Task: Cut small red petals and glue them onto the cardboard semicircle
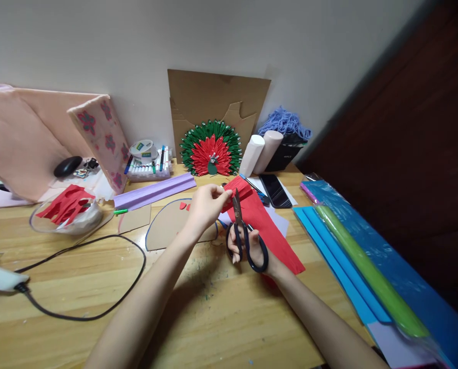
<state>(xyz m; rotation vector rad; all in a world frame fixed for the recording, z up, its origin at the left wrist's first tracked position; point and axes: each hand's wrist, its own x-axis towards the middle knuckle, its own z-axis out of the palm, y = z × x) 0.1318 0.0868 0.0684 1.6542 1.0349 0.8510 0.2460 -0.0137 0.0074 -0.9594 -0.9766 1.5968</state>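
My left hand (pixel 208 206) pinches the edge of a piece of red crepe paper (pixel 240 186) above the middle of the table. Fingers of my right hand (pixel 252 248) are through the black handles of a pair of scissors (pixel 237 209). The dark blades point up and away from me, right at the red paper beside my left fingertips. A longer red crepe sheet (pixel 277 236) spreads over the table behind and to the right of the scissors. Under my left hand lies a cardboard half-round (pixel 165 225) with a blue outline and small red scraps on it.
A green and red fan-shaped craft (pixel 211 148) leans on cardboard (pixel 217 92) at the wall. To the left are a bowl of red strips (pixel 65 207), a black cord (pixel 144 261) and a purple folded strip (pixel 155 189). A phone (pixel 275 190) and coloured rolls (pixel 367 266) lie right.
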